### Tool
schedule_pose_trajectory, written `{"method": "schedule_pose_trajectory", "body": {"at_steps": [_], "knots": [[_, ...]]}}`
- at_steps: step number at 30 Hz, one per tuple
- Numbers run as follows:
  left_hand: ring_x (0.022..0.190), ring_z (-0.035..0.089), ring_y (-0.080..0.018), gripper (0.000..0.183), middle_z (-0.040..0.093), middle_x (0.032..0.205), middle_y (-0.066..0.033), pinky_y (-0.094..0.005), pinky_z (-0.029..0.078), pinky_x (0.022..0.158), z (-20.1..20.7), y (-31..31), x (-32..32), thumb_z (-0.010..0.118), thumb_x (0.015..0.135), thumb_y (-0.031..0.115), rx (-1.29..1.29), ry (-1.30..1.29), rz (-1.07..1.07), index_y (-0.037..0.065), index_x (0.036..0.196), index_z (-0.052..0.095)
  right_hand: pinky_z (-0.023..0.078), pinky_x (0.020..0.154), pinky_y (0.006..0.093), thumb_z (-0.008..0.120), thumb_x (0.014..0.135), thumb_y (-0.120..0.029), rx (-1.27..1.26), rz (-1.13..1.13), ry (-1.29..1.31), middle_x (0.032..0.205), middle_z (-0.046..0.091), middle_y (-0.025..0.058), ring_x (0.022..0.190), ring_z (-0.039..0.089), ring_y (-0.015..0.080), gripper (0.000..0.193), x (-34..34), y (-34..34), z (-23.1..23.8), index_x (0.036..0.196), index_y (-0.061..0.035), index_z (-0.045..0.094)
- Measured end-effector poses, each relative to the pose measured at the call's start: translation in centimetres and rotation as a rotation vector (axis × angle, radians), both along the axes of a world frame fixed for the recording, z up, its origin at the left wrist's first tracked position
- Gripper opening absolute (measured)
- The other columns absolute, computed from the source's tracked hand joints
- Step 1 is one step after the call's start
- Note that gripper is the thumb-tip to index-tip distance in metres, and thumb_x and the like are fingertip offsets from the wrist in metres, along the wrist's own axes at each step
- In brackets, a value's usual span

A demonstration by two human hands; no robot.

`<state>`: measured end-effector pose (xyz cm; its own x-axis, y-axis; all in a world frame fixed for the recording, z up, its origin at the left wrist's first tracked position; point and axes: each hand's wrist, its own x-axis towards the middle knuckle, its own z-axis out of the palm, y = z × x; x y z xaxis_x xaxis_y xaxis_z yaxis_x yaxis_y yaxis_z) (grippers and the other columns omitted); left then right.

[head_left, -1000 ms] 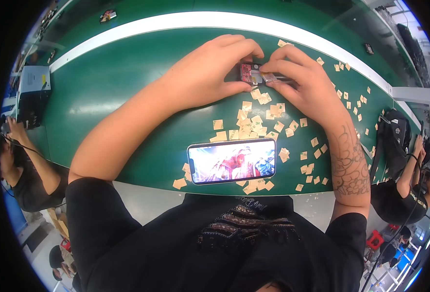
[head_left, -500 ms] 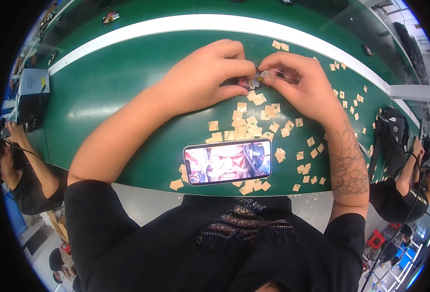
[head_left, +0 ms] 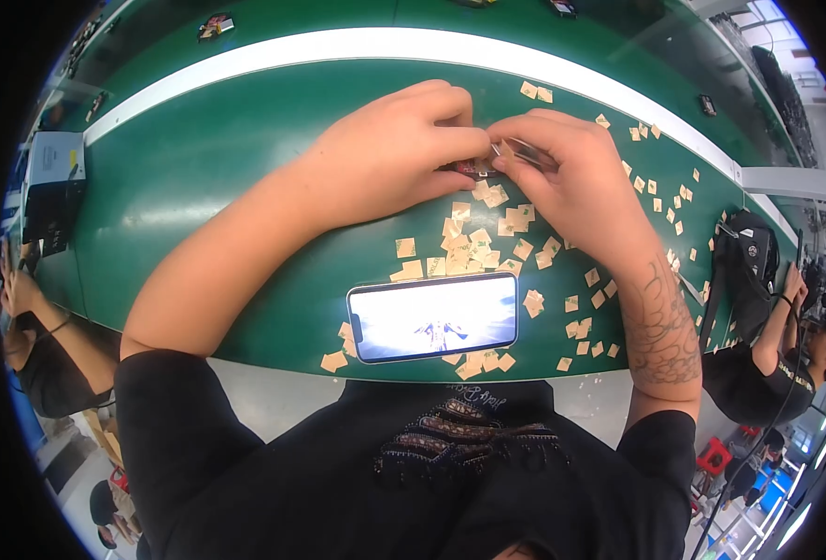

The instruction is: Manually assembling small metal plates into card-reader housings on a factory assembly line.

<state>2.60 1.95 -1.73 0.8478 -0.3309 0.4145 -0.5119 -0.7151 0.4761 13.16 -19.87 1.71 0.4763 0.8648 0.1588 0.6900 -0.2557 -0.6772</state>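
Red and black, a small flat electronic module (head_left: 469,169) sits partly hidden between the thumb and curled fingers of the left hand (head_left: 411,145), which grips it. Just beside, the right hand (head_left: 571,163) pinches a slim metallic tool (head_left: 529,152). Nearer the body than both hands, square beige paper pieces (head_left: 459,245) and a lit rectangular phone (head_left: 434,317) lie on the green tabletop (head_left: 198,159).

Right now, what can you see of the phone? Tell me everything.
The phone is a rounded rectangle with a pale frame, dark border and a notch at its left end. It lies face up across the green table, slightly slanted, its right end farther away. Its glassy screen is lit, mostly white and pale blue, with a small dark figure. Tan squares crowd its near and far edges. The left hand and right hand are off it.
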Motion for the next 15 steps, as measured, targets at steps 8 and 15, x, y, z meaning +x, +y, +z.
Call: {"method": "schedule_pose_trajectory", "body": {"at_steps": [8, 15], "knots": [[0.099, 0.064, -0.0328, 0.043, 0.063, 0.101, -0.0096, -0.0431, 0.055, 0.085, 0.3, 0.0, -0.1, 0.090, 0.079, 0.009, -0.049, 0.037, 0.041, 0.007, 0.113, 0.064, 0.051, 0.066, 0.0336, 0.082, 0.090, -0.005, 0.066, -0.121, 0.178, 0.087, 0.072, 0.0096, 0.071, 0.063, 0.0209, 0.021, 0.0, -0.2, -2.6, 0.111, -0.0035, 0.079], [0.101, 0.064, -0.0339, 0.045, 0.064, 0.103, -0.0103, -0.0438, 0.055, 0.086, 0.2, -0.3, -0.1, 0.091, 0.078, 0.008, -0.078, 0.066, 0.047, 0.006, 0.112, 0.061, 0.052, 0.066, 0.0347, 0.083, 0.088, -0.005, 0.069, -0.158, 0.183, 0.084, 0.072, 0.0097, 0.069, 0.064, 0.0214, 0.016, -0.6, -0.2, -2.5, 0.104, -0.0018, 0.080]]}}
